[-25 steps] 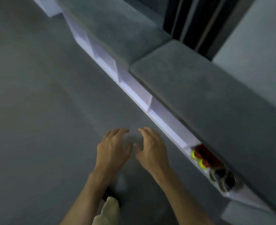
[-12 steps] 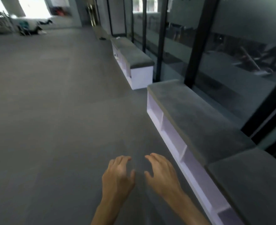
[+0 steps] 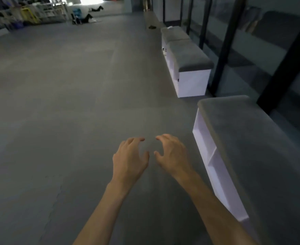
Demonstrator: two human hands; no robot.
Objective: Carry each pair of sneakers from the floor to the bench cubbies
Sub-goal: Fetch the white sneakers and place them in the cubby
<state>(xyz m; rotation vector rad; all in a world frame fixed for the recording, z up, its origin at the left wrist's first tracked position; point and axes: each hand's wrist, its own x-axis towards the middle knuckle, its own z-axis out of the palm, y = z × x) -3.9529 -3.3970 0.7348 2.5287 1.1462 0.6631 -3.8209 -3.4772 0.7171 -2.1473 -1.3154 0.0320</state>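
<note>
Both hands, left (image 3: 129, 159) and right (image 3: 172, 154), hover released and empty, with the bench cubbies (image 3: 214, 167) just right of them.

A grey carpeted floor (image 3: 66, 103) runs deep into a long room; along the right side stands a glass wall (image 3: 262, 50) with black frame posts (image 3: 225, 43); far off at upper left, pale shelving racks (image 3: 45, 12) hold blurred goods beside a yellow frame (image 3: 28, 15); near them dark shapes (image 3: 83, 17) lie on the floor, too blurred to identify; a small dark object (image 3: 152, 27) lies further right.
</note>
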